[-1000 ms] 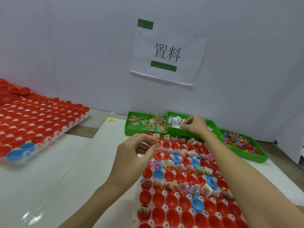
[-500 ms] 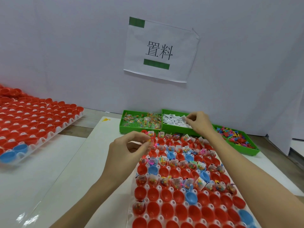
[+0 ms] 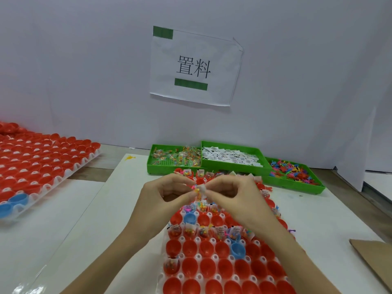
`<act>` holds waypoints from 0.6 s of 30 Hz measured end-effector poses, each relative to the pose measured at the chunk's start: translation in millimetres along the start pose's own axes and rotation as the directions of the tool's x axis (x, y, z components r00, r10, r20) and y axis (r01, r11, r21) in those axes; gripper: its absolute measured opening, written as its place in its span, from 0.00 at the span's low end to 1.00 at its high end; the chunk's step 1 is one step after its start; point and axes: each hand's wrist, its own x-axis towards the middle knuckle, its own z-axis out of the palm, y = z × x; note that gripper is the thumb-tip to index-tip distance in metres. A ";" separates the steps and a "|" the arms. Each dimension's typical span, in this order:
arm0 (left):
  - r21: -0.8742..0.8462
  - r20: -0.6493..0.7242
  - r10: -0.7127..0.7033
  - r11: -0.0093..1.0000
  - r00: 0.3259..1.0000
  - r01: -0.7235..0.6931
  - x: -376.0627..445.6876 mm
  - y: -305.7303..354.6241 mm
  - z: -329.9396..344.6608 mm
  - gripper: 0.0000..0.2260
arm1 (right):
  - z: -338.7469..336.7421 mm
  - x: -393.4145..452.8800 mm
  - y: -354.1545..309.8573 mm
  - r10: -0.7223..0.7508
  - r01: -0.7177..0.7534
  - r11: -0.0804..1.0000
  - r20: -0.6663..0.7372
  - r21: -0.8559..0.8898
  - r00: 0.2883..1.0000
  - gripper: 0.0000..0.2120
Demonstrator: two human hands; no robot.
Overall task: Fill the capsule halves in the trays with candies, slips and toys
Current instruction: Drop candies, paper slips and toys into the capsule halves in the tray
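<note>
While both hands (image 3: 169,194) meet above the tray (image 3: 199,256), fingers (image 3: 214,185) pinch a candy packet (image 3: 199,190)

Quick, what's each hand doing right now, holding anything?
Left hand: fingers pinch a small candy packet over the capsule tray.
Right hand: fingers pinch a white paper slip against that packet.
</note>
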 end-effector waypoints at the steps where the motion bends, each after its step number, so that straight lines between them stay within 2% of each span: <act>1: 0.017 0.007 0.008 1.000 1.000 -0.008 -0.7 -0.2 0.5 0.11 | 3.9 -6.2 -1.5 -0.006 0.006 1.000 0.004 0.009 1.000 0.03; 7: 0.056 0.070 0.030 0.998 0.997 -0.034 -0.9 -1.4 3.7 0.10 | 5.6 -20.5 0.0 0.015 -0.014 0.999 -0.028 0.039 0.999 0.04; 11: 0.059 0.132 -0.010 0.998 0.991 0.002 -1.3 -1.9 4.4 0.07 | 3.6 -24.4 0.1 0.014 -0.013 0.998 -0.018 0.062 1.000 0.04; 16: 0.032 0.138 -0.058 0.998 0.989 0.054 -2.0 -2.7 5.8 0.04 | -10.3 -23.2 -3.0 0.054 -0.054 0.997 0.011 0.051 0.998 0.05; 18: 0.032 0.132 -0.066 0.998 0.989 0.062 -2.2 -4.7 6.3 0.04 | -28.1 -14.2 0.2 0.071 -0.071 0.997 -0.047 0.013 0.996 0.06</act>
